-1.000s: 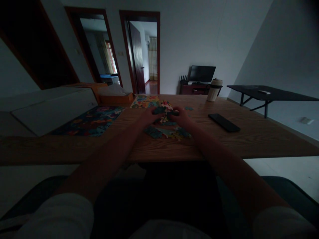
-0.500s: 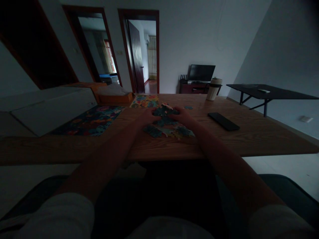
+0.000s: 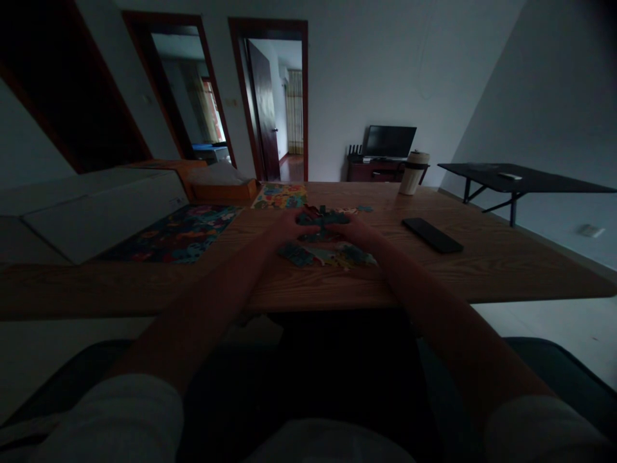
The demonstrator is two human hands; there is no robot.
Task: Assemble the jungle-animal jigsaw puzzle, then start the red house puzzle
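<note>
Both my hands meet over a heap of jigsaw pieces (image 3: 328, 254) on the wooden table (image 3: 482, 270). My left hand (image 3: 288, 226) and my right hand (image 3: 354, 228) each grip one end of a dark joined clump of puzzle pieces (image 3: 322, 219), held just above the heap. The fingers of both hands are curled round it. More loose pieces lie under and in front of my hands. The room is dim and fine detail is hard to see.
A colourful puzzle picture (image 3: 178, 233) lies at the left, a smaller one (image 3: 280, 195) further back. A black phone (image 3: 432, 235) lies at the right, a tumbler (image 3: 413, 172) behind it. A tissue box (image 3: 222, 186) and white boxes (image 3: 96, 212) stand at the left.
The clump of pieces between my hands has been drawn together and raised slightly. My hands have stayed in almost the same place.
</note>
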